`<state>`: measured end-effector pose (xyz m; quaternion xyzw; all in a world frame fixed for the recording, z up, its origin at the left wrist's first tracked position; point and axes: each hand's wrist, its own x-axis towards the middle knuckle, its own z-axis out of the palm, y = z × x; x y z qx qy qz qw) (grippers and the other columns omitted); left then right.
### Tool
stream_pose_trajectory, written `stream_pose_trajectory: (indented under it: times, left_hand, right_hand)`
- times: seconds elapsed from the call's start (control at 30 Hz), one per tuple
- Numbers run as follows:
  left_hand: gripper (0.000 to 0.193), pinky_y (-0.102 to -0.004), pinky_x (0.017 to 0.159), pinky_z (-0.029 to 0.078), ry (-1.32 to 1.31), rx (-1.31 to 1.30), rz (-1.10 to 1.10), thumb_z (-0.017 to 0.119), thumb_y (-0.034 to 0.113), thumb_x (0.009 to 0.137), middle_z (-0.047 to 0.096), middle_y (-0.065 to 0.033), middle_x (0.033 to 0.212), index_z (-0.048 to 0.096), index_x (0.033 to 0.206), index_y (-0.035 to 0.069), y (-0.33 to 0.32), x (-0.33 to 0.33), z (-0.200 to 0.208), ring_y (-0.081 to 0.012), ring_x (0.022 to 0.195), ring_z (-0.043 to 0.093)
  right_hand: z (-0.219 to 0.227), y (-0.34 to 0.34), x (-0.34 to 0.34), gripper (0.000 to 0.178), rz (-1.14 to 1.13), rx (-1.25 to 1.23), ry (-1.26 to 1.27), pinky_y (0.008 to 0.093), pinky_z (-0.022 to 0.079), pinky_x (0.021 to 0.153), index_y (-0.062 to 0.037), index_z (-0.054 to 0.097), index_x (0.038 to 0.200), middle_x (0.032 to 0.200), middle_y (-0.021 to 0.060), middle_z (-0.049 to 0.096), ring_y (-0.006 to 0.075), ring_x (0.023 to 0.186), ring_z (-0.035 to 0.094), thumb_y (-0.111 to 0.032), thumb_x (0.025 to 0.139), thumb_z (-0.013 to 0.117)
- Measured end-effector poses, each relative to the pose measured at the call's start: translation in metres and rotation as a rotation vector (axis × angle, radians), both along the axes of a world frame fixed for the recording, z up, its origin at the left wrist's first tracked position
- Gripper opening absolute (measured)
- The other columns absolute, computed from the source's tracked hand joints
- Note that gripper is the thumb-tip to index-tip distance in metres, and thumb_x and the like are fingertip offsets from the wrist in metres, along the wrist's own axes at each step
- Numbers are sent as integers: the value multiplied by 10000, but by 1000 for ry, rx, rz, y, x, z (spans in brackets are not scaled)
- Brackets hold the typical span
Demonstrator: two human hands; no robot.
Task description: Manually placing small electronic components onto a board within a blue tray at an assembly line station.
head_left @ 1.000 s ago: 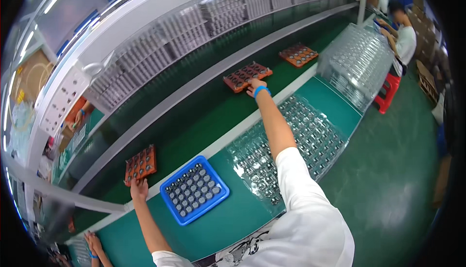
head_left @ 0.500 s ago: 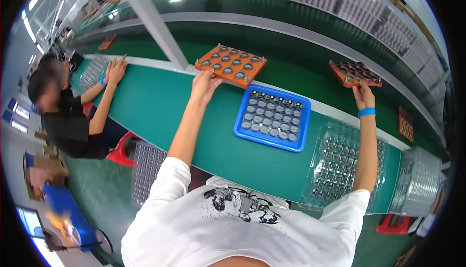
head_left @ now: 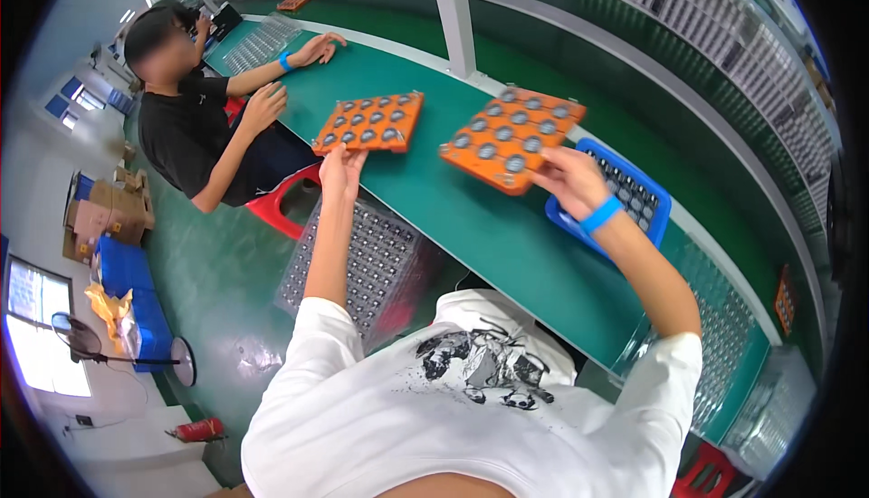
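My left hand (head_left: 342, 172) grips the near edge of an orange fixture plate (head_left: 369, 125) that carries rows of round dark-grey parts and has small posts at its corners. It is held over the green table's near edge, close to the co-worker. In my right hand (head_left: 570, 183), which wears a blue wristband, is a second orange fixture plate (head_left: 500, 151) with similar round parts. That plate is tilted above the table, just left of a blue tray (head_left: 667, 206). Round metallic parts fill the tray in rows, and my right hand and forearm partly cover it.
A co-worker in a black shirt (head_left: 186, 127) sits at the left, both hands raised near the table (head_left: 453, 226). Clear blister trays (head_left: 724, 326) lie at the right end. Another filled tray (head_left: 358, 263) sits below the table's near edge. A white post (head_left: 453, 18) rises behind.
The view has turned left. My left hand has carried its plate toward the co-worker. My right hand has brought its plate from beyond the table to left of the blue tray. The co-worker's hands have separated.
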<state>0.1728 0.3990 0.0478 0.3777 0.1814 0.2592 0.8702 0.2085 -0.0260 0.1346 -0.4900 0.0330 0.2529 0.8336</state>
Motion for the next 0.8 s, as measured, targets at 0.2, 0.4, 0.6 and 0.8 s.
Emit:
stream_pose_trajectory:
  times: [0.2, 0.4, 0.6, 0.8]
  left_hand:
    - [386, -576, 1083, 440, 21, -12, 140, 527, -5, 970, 571, -175, 1326, 474, 1353, 9, 64, 62, -32, -350, 1244, 551]
    - [405, -457, 1026, 523, 514, 448, -258, 542, 198, 1011, 593, -221, 1308, 511, 1348, -26, 105, 88, 0, -370, 1211, 597]
    - [397, -406, 1140, 365, -510, -693, -883, 541, 210, 1032, 498, -146, 1458, 506, 1337, -43, 98, 66, -19, -257, 1347, 471]
    - [177, -271, 738, 543, -3, 1291, 208, 537, 69, 1006, 698, -111, 1017, 643, 1107, -29, -131, -12, -8, -163, 814, 661]
  right_hand:
    - [-46, 152, 15, 339, 63, -49, 104, 480, 606, 893, 88, 559, 1229, 1206, 201, 638, 335, 1076, 666, 17, 900, 602]
    - [-48, 183, 29, 299, 29, -142, 102, 444, 629, 800, 97, 590, 1138, 1084, 210, 631, 326, 996, 660, 1, 858, 629]
    - [-21, 97, 4, 195, 233, -39, -102, 355, 610, 704, 62, 649, 1030, 939, 138, 689, 211, 823, 701, -100, 926, 619]
    - [-6, -118, -10, 165, -245, -971, -845, 290, 547, 654, -27, 725, 1033, 845, 76, 713, 134, 722, 664, -109, 920, 637]
